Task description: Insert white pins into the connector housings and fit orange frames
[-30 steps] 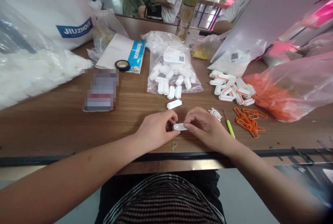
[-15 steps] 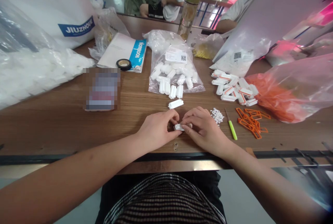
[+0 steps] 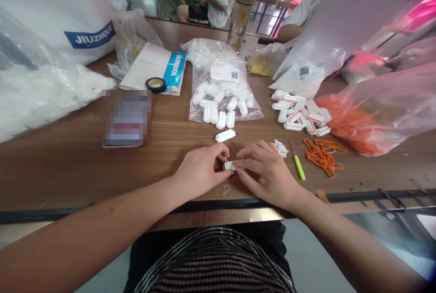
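Observation:
A small white plastic block (image 3: 229,166) lies low over the table, its left end pinched between the thumb and finger of my left hand (image 3: 200,169). From the right, my right hand (image 3: 267,170) covers the block's other end, fingers curled and pressed against its top. Whether a tiny part sits under those fingertips is hidden. Just beyond my hands rests a white block (image 3: 225,136) on its own. Beside my right hand is a pile of tiny white pieces (image 3: 280,148), then a screwdriver-like tool with a yellow-green handle (image 3: 299,168).
Orange frames (image 3: 323,156) lie right of the tool, below a heap of white blocks with orange strips (image 3: 301,113). An orange-filled bag (image 3: 371,116) is at right. A clear bag of white blocks (image 3: 221,88), a notebook (image 3: 173,72), black tape (image 3: 156,85) and a blurred phone-like object (image 3: 126,120) sit farther back.
The whole view has shifted slightly, so things on the table appear farther left. My right fingers have moved a little over the block and now cover its right end; my left hand keeps its pinch.

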The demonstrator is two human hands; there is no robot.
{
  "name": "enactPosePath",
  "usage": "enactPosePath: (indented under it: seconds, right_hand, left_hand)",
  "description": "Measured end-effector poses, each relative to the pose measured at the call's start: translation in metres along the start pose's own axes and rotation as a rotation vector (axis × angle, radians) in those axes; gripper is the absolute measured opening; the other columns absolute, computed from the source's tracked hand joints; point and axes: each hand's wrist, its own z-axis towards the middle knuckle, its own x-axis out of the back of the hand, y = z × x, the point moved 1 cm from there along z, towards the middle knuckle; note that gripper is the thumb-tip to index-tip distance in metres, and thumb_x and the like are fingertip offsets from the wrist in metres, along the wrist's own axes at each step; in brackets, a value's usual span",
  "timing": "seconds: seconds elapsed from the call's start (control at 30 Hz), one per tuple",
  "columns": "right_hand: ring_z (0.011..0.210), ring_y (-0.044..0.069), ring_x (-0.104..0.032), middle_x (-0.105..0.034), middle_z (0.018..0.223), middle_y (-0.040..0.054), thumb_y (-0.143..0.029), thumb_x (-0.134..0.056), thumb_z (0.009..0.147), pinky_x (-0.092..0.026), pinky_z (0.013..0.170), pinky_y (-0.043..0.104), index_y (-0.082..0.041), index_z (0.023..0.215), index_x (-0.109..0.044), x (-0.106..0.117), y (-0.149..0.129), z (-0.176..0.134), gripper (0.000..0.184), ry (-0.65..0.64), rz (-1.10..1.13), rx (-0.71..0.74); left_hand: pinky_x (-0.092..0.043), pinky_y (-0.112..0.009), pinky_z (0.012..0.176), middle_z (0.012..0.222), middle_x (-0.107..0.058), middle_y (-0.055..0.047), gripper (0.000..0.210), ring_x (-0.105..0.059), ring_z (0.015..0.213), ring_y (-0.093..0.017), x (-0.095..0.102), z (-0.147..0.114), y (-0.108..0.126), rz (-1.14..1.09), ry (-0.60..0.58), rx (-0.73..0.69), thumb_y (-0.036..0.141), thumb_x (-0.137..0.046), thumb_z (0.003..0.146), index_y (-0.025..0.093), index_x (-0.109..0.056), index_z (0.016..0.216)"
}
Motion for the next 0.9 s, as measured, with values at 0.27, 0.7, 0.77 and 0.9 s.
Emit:
enactPosePath:
  seconds: [0.27, 0.7, 0.77, 0.9]
  right_hand:
    - [0.088, 0.027, -0.066, -0.073, 0.087, 0.0071, -0.035, -0.063, 0.084, -0.047, 0.085, 0.044, -0.022, 0.077, -0.075, 0.051, 0.097, -0.043, 0.018, 0.019, -0.215, -0.486]
    - [0.084, 0.027, -0.064, -0.071, 0.08, 0.005, -0.034, -0.061, 0.075, -0.046, 0.076, 0.041, -0.023, 0.068, -0.07, 0.052, 0.112, -0.05, 0.016, -0.081, -0.316, -0.606]
    - [0.08, 0.025, -0.065, -0.071, 0.082, 0.0049, -0.035, -0.061, 0.075, -0.047, 0.073, 0.039, -0.023, 0.07, -0.071, 0.055, 0.114, -0.052, 0.017, -0.088, -0.266, -0.663]
    - [0.085, 0.025, -0.067, -0.074, 0.09, 0.0062, -0.037, -0.063, 0.076, -0.05, 0.082, 0.041, -0.022, 0.073, -0.075, 0.059, 0.12, -0.053, 0.019, -0.032, -0.128, -0.607]
  left_hand:
    - [-0.043, -0.031, 0.067, 0.073, -0.063, 0.003, 0.024, -0.057, 0.064, -0.014, 0.0, 0.0, 0.0, -0.014, -0.031, 0.025, 0.033, -0.072, 0.078, 0.023, -0.059, 0.095]
    - [-0.04, -0.029, 0.063, 0.07, -0.06, 0.005, 0.024, -0.053, 0.059, -0.012, 0.0, 0.001, -0.002, 0.016, -0.014, 0.011, 0.035, -0.072, 0.078, 0.023, -0.057, 0.092]
    - [-0.04, -0.029, 0.063, 0.069, -0.059, 0.005, 0.024, -0.052, 0.058, -0.012, 0.0, 0.0, -0.001, 0.014, -0.015, 0.017, 0.035, -0.072, 0.078, 0.023, -0.057, 0.092]
    - [-0.04, -0.028, 0.062, 0.067, -0.058, 0.005, 0.023, -0.052, 0.058, -0.012, 0.001, 0.0, -0.001, 0.014, -0.01, 0.018, 0.035, -0.072, 0.078, 0.023, -0.058, 0.091]
